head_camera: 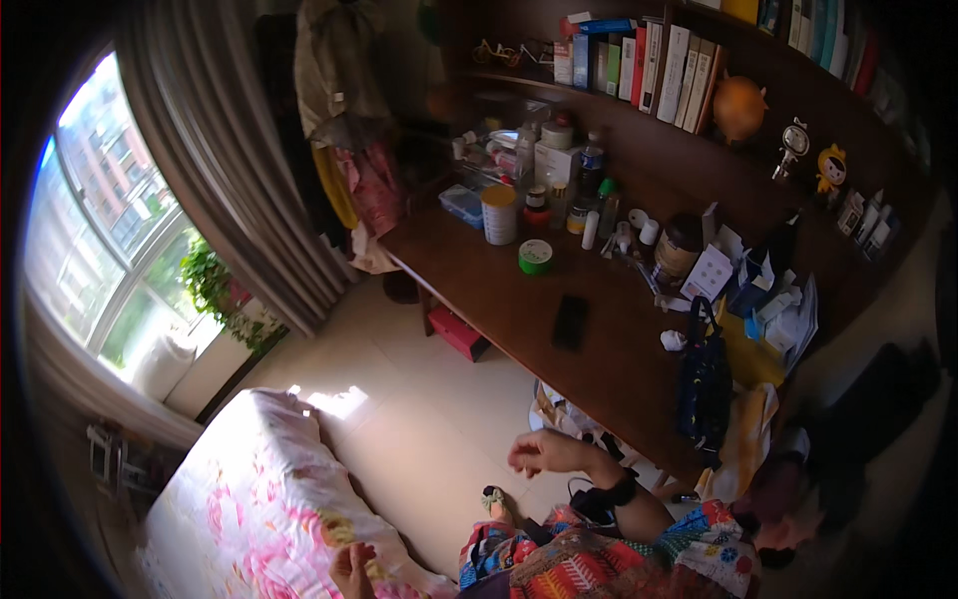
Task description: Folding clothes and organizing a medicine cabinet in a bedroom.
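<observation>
My right hand [550,453] is raised over the tiled floor, near the front edge of a dark wooden desk [479,277]. Its fingers are loosely curled and hold nothing; a ring and a dark wrist band show. Low in the view, my left hand [352,570] is in front of a bed with a floral cover [254,487]. Its fingers are bent and a little apart, with nothing seen in them. A black phone [571,322] lies on the desk. Behind it stand a green round tub [535,257] and a white canister with a yellow lid [499,215].
A dark bag [705,382] lies at the desk's right end, beside papers and boxes. Bottles [591,161] crowd the back, below shelved books [677,75]. Under the desk is a red box [456,332]. Grey curtains [217,150] hang by the window.
</observation>
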### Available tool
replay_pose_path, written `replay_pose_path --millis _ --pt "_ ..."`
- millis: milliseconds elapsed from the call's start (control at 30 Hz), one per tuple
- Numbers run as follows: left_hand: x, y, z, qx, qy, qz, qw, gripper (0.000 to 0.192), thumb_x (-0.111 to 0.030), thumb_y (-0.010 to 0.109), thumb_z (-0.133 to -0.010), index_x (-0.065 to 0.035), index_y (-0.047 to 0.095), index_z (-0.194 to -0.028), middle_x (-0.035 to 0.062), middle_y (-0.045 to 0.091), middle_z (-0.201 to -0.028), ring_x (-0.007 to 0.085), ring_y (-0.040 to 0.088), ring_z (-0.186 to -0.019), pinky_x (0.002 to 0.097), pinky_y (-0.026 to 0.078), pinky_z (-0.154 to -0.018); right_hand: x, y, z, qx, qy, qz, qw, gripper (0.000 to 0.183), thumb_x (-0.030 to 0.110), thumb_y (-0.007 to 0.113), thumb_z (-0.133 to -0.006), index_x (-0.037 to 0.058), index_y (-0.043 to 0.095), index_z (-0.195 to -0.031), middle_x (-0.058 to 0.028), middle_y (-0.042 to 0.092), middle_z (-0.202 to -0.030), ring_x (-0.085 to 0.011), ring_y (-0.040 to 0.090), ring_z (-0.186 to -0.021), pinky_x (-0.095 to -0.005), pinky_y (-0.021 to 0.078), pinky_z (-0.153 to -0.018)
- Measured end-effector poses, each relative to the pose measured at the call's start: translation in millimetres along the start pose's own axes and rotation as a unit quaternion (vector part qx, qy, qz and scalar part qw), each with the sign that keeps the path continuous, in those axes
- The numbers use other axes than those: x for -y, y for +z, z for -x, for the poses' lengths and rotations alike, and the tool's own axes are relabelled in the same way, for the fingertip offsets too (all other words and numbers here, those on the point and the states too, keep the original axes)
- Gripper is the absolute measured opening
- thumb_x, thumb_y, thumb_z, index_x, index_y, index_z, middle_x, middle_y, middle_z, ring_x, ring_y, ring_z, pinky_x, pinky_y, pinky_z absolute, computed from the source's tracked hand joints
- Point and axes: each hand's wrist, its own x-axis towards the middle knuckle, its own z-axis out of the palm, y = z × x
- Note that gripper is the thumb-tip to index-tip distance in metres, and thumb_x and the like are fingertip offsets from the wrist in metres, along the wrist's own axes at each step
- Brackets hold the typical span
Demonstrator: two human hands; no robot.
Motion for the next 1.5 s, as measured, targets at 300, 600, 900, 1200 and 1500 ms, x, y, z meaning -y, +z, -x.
replay_pose_path --millis 300,600,900,1200,1500 --pt "-75.5 111.6 -235.0 0.158 0.147 -0.044 0.975 0.02 -0.013 0.056 -0.087 0.0062 0.06 -0.089 0.0116 0.064 -0.078 0.0154 0.059 -0.072 0.0258 0.045 -0.068 -41.6 -98.5 -116.3 -0.559 0.067 0.007 0.826 0.067 0.037 0.061 -0.081 -0.0042 0.035 -0.127 -0.0243 0.049 -0.121 -0.0329 0.049 -0.112 -0.038 0.0399 -0.092" --pt "-98.7 229.2 -344.0 0.264 0.095 -0.117 0.953 0.025 -0.02 0.059 -0.086 0.0044 0.061 -0.089 0.0111 0.065 -0.077 0.0155 0.062 -0.073 0.0258 0.048 -0.068 -58.8 -220.2 -181.9 -0.571 0.214 0.307 0.731 0.088 0.047 0.066 -0.073 -0.0079 0.029 -0.13 -0.0314 0.031 -0.132 -0.0428 0.03 -0.124 -0.0448 0.0286 -0.102" --pt "-132.5 342.3 -453.4 0.394 0.173 -0.133 0.893 0.015 -0.007 0.054 -0.085 0.0058 0.061 -0.089 0.0118 0.065 -0.08 0.0158 0.062 -0.075 0.0262 0.049 -0.068 -47.9 -302.3 -275.8 -0.493 -0.024 -0.491 0.718 0.047 0.024 0.067 -0.08 -0.0004 0.047 -0.114 -0.0135 0.058 -0.1 -0.0285 0.06 -0.093 -0.0428 0.0496 -0.08" --pt "-147.0 460.2 -535.0 0.456 0.241 -0.188 0.836 0.019 -0.014 0.056 -0.086 0.0038 0.061 -0.09 0.0098 0.065 -0.076 0.0142 0.06 -0.071 0.0268 0.049 -0.065 -18.5 -340.6 -297.4 -0.594 -0.104 -0.417 0.68 0.07 0.013 0.065 -0.08 -0.0013 0.024 -0.135 -0.0157 0.038 -0.134 -0.0229 0.047 -0.114 -0.0403 0.0401 -0.092" --pt "-127.0 535.5 -605.8 0.56 0.141 0.001 0.817 0.023 -0.013 0.058 -0.086 0.0012 0.059 -0.104 0.0061 0.062 -0.091 0.0125 0.059 -0.081 0.0274 0.051 -0.066 100.6 -369.5 -366.0 -0.662 0.002 0.267 0.7 0.094 0.027 0.08 -0.061 -0.0013 0.027 -0.133 -0.0249 0.031 -0.132 -0.0376 0.035 -0.121 -0.0425 0.0319 -0.1"
